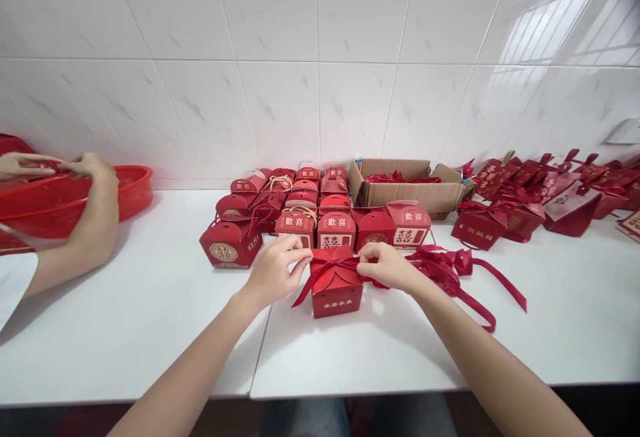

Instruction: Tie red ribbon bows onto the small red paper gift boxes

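A small red gift box (337, 298) with gold characters stands upright on the white table in front of me. Dark red ribbon (334, 263) crosses its folded top and is looped in a bow there. On the box's left side, my left hand (280, 269) pinches the ribbon between thumb and fingers, and a loose tail hangs below. My right hand (385, 265) pinches the ribbon on the other side. Beside my right forearm lies a heap of loose red ribbons (445, 270), with ends trailing over the table.
Rows of red gift boxes (336, 227) stand behind my hands. A cardboard box (413, 194) holding red material sits against the tiled wall. More ribboned boxes (480, 225) crowd the right. At left, another person's arm (95, 217) reaches over a red plastic basin (136, 184).
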A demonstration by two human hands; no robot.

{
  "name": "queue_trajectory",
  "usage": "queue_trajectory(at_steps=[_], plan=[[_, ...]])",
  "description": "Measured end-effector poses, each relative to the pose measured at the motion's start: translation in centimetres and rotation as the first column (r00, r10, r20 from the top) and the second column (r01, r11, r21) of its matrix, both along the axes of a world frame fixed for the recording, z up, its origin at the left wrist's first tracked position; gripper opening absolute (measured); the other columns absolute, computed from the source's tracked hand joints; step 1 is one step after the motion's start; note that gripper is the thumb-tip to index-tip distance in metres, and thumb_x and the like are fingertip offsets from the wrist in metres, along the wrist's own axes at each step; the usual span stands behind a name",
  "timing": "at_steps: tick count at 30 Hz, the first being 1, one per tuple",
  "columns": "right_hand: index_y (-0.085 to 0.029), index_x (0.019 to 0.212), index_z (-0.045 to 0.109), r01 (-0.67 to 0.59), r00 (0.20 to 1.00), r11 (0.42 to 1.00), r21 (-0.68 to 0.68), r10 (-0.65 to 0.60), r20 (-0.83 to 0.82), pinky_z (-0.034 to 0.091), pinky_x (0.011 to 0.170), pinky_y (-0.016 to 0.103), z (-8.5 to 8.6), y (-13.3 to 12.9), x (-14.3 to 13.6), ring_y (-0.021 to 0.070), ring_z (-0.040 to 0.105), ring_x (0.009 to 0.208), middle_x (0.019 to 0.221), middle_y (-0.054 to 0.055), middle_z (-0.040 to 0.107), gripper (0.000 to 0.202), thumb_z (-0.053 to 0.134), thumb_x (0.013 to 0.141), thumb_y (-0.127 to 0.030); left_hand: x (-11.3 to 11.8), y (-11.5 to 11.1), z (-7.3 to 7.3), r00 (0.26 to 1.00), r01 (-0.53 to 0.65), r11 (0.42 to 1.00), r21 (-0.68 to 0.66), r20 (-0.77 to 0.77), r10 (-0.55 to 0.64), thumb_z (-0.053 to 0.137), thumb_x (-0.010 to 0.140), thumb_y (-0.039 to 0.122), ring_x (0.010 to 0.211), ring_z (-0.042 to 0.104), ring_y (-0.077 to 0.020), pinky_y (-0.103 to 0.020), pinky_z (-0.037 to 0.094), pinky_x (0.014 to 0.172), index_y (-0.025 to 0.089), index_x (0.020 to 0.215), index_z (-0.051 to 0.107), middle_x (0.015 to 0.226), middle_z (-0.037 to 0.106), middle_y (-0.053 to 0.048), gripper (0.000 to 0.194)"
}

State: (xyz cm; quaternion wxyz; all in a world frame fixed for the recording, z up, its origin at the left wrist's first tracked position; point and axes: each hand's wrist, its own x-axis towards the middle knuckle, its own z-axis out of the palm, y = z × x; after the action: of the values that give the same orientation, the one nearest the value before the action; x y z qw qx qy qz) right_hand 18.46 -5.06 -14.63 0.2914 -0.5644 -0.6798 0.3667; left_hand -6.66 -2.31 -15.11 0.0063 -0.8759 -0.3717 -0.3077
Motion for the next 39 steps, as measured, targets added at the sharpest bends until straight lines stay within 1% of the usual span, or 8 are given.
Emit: queue_trajectory(at_steps=[4,7,12,22,29,33,35,39], plan=[[-0.017,0.055,0.050,0.027,0.999,0.994,0.102,-0.024,-0.025,0.045,0.068,0.028,-0.1,-0.5,0.1,0.0158,0.058,0.077,0.089,0.005,0.061,0.014,0.053,0.068,-0.021,0.8,-0.8,0.0,0.967,0.026,0.978,-0.207,0.253,0.028,0.053,0.087,0.025,0.083,0.056,-0.0174,-0.030,0.045,0.077,0.020,0.082,0.066,0.090,0.057,-0.005,0.015],[-0.018,0.065,0.058,0.080,0.996,0.984,0.159,-0.071,-0.058,0.042,0.090,0.035,-0.2,-0.7,-0.1,0.0211,0.058,0.099,0.103,0.007,0.061,0.008,0.055,0.071,-0.023,1.8,-1.1,0.7,0.925,0.129,0.905,-0.405,0.379,0.038,0.053,0.085,0.026,0.084,0.054,-0.0170,-0.030,0.044,0.079,0.019,0.078,0.059,0.088,0.053,-0.003,0.012],[-0.019,0.069,0.052,0.135,0.985,0.978,0.157,-0.116,-0.125,0.042,0.092,0.037,-0.7,-0.6,-1.1,0.0206,0.059,0.101,0.108,0.007,0.062,0.011,0.050,0.077,-0.026,2.9,-1.2,1.3,0.925,0.221,0.794,-0.567,0.380,0.014,0.038,0.091,0.029,0.076,0.044,-0.0158,-0.028,0.041,0.071,0.020,0.068,0.039,0.076,0.042,0.000,0.024],[-0.020,0.058,0.053,0.125,0.989,0.930,0.346,-0.143,0.026,0.033,0.102,0.043,-1.8,-1.5,0.1,0.0264,0.046,0.119,0.120,0.007,0.055,0.010,0.060,0.066,-0.020,2.2,-0.5,-0.4,0.978,0.097,0.877,-0.471,0.209,0.004,0.040,0.093,0.040,0.070,0.043,-0.0133,-0.027,0.039,0.069,0.019,0.064,0.034,0.077,0.037,0.001,0.036],[-0.019,0.061,0.058,0.011,0.979,0.887,0.462,-0.103,0.175,0.034,0.103,0.045,-2.2,-2.7,0.7,0.0275,0.046,0.121,0.123,0.008,0.055,0.008,0.059,0.066,-0.012,1.4,-0.2,-1.0,0.998,-0.045,0.996,-0.071,-0.038,0.043,0.044,0.092,0.043,0.069,0.043,-0.0152,-0.029,0.036,0.063,0.018,0.070,0.044,0.083,0.043,-0.002,0.033],[-0.020,0.074,0.060,0.041,0.995,0.922,0.384,-0.074,0.071,0.035,0.103,0.047,-3.2,-3.1,1.3,0.0273,0.046,0.123,0.125,0.010,0.054,0.005,0.058,0.078,-0.023,1.4,-0.4,-1.6,0.993,0.007,0.966,-0.257,0.118,0.024,0.034,0.096,0.038,0.073,0.047,-0.0154,-0.029,0.039,0.069,0.019,0.077,0.045,0.084,0.047,-0.002,0.029],[-0.022,0.106,0.056,-0.011,0.997,0.961,0.278,0.033,-0.076,0.036,0.105,0.047,-4.2,-3.4,1.6,0.0260,0.044,0.127,0.133,0.011,0.048,0.025,0.056,0.085,-0.036,1.6,-0.4,-2.1,0.964,0.090,0.922,-0.377,0.265,0.014,0.032,0.097,0.038,0.074,0.047,-0.0157,-0.029,0.040,0.073,0.020,0.078,0.043,0.080,0.047,-0.001,0.028],[-0.028,0.148,0.002,-0.142,0.967,0.973,0.183,0.176,-0.186,0.027,0.113,0.048,-5.9,-5.0,1.3,0.0290,0.023,0.142,0.154,0.015,0.018,0.118,0.080,0.062,-0.048,2.2,-0.7,-3.0,0.910,0.256,0.850,-0.461,0.411,-0.050,0.029,0.098,0.042,0.083,0.051,-0.0178,-0.030,0.042,0.077,0.020,0.082,0.047,0.086,0.052,-0.003,0.033]])
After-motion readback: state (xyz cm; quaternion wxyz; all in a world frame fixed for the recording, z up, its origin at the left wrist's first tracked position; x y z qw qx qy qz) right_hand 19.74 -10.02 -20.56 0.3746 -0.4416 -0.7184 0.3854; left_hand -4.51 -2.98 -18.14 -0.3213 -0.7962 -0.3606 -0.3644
